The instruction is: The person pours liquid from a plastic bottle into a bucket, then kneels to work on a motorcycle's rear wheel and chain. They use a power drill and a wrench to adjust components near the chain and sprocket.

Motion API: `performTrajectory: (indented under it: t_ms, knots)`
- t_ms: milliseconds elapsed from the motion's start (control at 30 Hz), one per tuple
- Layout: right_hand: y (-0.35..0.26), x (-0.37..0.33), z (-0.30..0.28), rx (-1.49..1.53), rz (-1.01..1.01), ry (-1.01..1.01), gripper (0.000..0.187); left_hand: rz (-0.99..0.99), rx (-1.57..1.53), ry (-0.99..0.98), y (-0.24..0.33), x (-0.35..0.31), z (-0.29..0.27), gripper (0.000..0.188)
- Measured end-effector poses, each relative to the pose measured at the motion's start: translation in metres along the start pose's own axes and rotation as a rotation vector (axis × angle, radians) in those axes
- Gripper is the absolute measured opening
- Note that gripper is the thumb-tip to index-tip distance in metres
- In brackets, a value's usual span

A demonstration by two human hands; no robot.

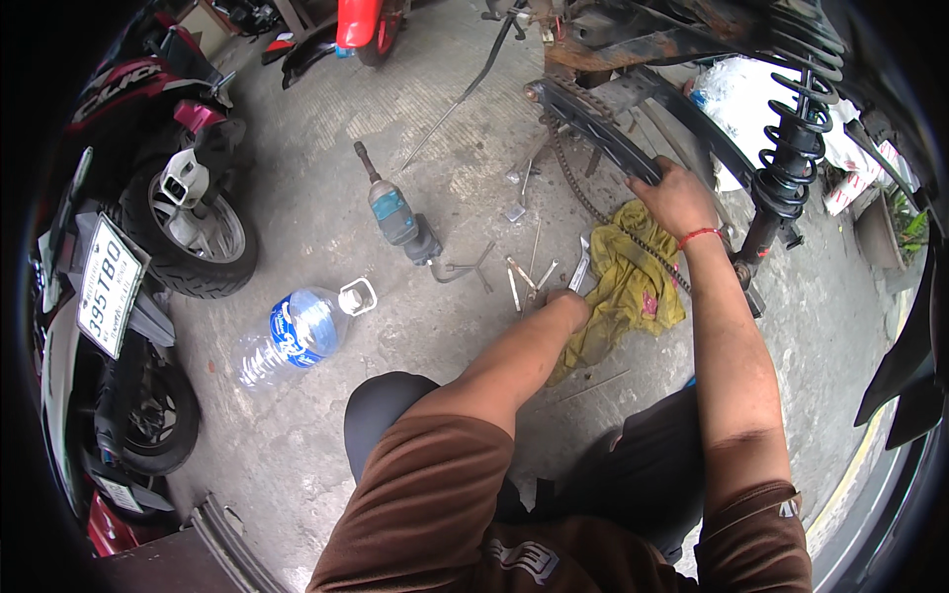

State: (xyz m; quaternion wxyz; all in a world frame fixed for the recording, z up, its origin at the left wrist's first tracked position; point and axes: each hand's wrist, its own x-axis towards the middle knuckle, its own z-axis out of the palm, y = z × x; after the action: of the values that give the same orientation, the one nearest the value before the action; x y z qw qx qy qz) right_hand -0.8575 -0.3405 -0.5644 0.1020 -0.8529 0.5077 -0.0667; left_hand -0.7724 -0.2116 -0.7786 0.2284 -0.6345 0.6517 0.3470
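Observation:
My right hand (677,201), with a red cord at the wrist, is closed around the end of a black motorcycle swingarm (603,128). A drive chain (575,188) hangs beside that arm and runs down over a crumpled yellow cloth (623,267). Low over the concrete, my left hand (570,308) is at the cloth's left edge, among several metal wrenches. A shiny silver tool (580,270) sticks out just beyond it. The left fingers are hidden, so whether they grip that tool is unclear.
A teal and black impact wrench (397,217) lies left of a T-shaped wrench (479,268). Farther left are a large clear plastic bottle (301,331) and parked motorcycles (188,232). A coil-spring shock absorber (793,148) stands at the right, near a potted plant (885,232).

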Motion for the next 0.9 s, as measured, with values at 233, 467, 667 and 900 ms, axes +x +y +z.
performTrajectory:
  t_ms: [233,467,667,900]
  knots:
    - [-0.001,-0.0011,0.0001,-0.006,-0.014,0.026,0.058,0.015,0.029,0.002,-0.0019,0.0084,0.0047,0.035]
    - [-0.002,-0.001,-0.0007,-0.001,0.014,0.012,0.059,0.022,0.038,-0.002,-0.0015,0.0062,0.003,0.034]
    - [-0.0034,-0.0015,-0.0019,-0.01,0.014,0.009,0.06,0.023,0.015,-0.015,-0.0008,0.0035,-0.0005,0.034]
    - [-0.0056,-0.0036,-0.0057,0.03,0.017,-0.002,0.064,0.023,0.0,-0.009,-0.0019,0.005,0.0011,0.034]
